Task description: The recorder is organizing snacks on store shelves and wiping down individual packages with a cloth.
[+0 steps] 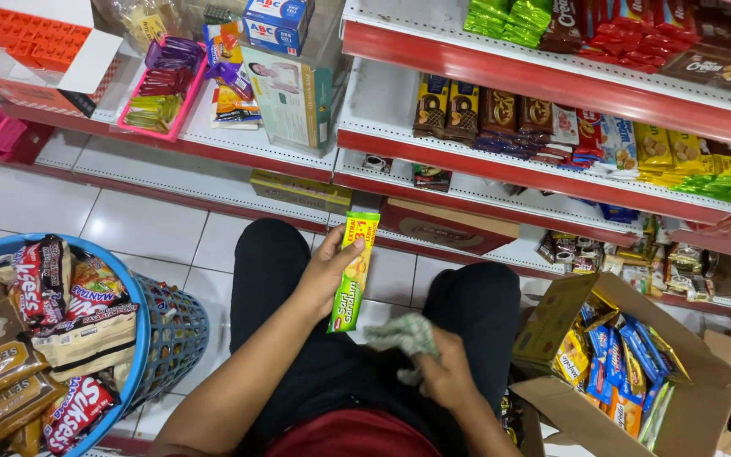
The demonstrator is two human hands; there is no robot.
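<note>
Above the person's knees, in front of the red-edged store shelves (501, 173), the left hand (325, 272) held up a long green and yellow snack packet (354, 269). The fingers were wrapped round its left edge about midway, thumb side across the front, so the hand was clamped on the packet. And look at the line of it: the long axis ran nearly upright, leaning a touch, the yellow top end pointed up and slightly right toward the lowest shelf, the green bottom end pointed down and left toward the lap. The printed face was turned to the camera.

Lower and to the right, the right hand (443, 372) was bunched tight round a pale greenish cloth (403, 337), which spilled out to the left of the knuckles, just below the packet's bottom end but not touching it. The two hands were near each other, apart.

On the floor at left sat a blue plastic basket (171, 338) piled with snack bags. At right stood an open cardboard box (704, 398) with blue and yellow packets standing in it. White tiles (137, 224) showed between them.
</note>
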